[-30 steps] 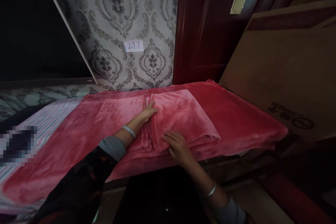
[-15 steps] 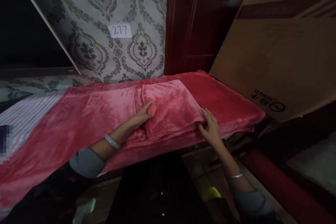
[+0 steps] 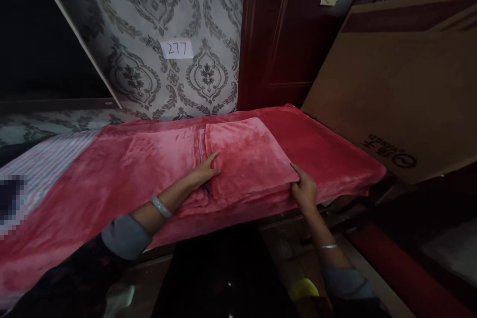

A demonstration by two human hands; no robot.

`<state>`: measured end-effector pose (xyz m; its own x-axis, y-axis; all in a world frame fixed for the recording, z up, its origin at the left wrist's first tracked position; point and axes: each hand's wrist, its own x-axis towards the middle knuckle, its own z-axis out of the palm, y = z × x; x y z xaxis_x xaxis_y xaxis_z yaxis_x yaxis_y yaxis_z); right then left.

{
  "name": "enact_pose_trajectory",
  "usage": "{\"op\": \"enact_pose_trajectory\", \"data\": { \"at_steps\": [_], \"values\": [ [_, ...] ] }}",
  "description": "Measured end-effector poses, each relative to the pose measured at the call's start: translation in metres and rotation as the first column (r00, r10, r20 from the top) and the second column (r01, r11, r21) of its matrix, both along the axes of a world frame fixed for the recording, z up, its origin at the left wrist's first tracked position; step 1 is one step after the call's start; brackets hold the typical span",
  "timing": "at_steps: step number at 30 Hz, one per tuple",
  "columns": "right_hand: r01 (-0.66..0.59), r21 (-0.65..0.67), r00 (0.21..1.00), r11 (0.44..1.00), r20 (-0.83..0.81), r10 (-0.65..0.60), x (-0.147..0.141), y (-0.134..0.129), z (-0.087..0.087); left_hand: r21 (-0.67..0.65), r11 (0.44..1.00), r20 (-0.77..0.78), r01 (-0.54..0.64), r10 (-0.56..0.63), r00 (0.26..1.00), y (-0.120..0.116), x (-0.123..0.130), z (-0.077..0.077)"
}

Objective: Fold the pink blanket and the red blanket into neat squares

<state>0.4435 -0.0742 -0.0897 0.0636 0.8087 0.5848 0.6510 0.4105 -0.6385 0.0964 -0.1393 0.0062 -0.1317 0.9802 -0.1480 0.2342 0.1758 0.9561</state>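
Observation:
A folded pink plush blanket (image 3: pixel 253 156) lies on the red-pink plush cover. My left hand (image 3: pixel 203 174) rests at the left edge of its right-hand panel, thumb and forefinger apart; the other fingers are partly hidden. At the near right corner, my right hand (image 3: pixel 306 190) pinches the cloth between thumb and fingers. Left of a narrow gap lies another folded pink panel (image 3: pixel 164 146); whether it is part of the same blanket I cannot tell.
The long plush cover (image 3: pixel 328 149) runs below the patterned wall. A striped cloth (image 3: pixel 63 151) is at the left. A large cardboard box (image 3: pixel 410 84) leans at the right, beside a dark red door (image 3: pixel 279 35). A paper marked 277 (image 3: pixel 177 49) hangs on the wall.
My right hand has drawn the blanket's near right corner slightly outward, and the panel looks flatter and straighter. My left hand stays at the panel's left edge. The view has shifted slightly.

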Motion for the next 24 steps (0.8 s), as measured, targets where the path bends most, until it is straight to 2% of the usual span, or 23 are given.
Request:
{"op": "enact_pose_trajectory", "data": {
  "at_steps": [4,7,9,11,13,15,17,21,24],
  "values": [
    [-0.05,0.024,0.999,0.998,0.016,0.049,0.004,0.003,-0.005,-0.008,1.0,0.173,-0.005,0.007,0.985,0.002,-0.001,0.003],
    [-0.052,0.029,0.999,0.998,0.0,0.052,0.005,0.006,-0.008,0.018,0.999,0.165,-0.05,0.046,0.985,0.013,-0.006,0.005],
    [-0.043,0.016,0.999,0.999,-0.021,0.043,0.005,0.006,-0.01,0.064,0.993,0.053,-0.098,0.094,0.994,0.027,-0.013,0.008],
    [-0.043,0.002,0.998,0.999,-0.04,0.043,0.004,0.004,-0.013,0.135,0.981,-0.182,-0.14,0.163,0.97,0.045,-0.02,0.013],
    [-0.048,-0.013,0.998,0.999,-0.051,0.048,0.003,0.002,-0.015,0.204,0.971,-0.475,-0.121,0.206,0.855,0.067,-0.025,0.021],
    [-0.045,-0.029,0.997,0.999,-0.057,0.043,0.001,0.0,-0.017,0.216,0.975,-0.662,-0.046,0.18,0.727,0.091,-0.023,0.029],
    [-0.038,-0.041,0.998,0.998,-0.06,0.036,0.001,-0.002,-0.018,0.194,0.98,-0.72,0.048,0.109,0.686,0.118,-0.013,0.035],
    [-0.051,-0.035,0.997,0.998,-0.067,0.049,0.002,-0.002,-0.023,0.166,0.971,-0.727,0.17,0.004,0.686,0.178,0.023,0.04],
    [-0.076,0.01,0.994,0.997,-0.076,0.077,0.006,-0.001,-0.029,0.149,0.965,-0.735,0.214,-0.036,0.677,0.222,0.048,0.038]
  ]
}}
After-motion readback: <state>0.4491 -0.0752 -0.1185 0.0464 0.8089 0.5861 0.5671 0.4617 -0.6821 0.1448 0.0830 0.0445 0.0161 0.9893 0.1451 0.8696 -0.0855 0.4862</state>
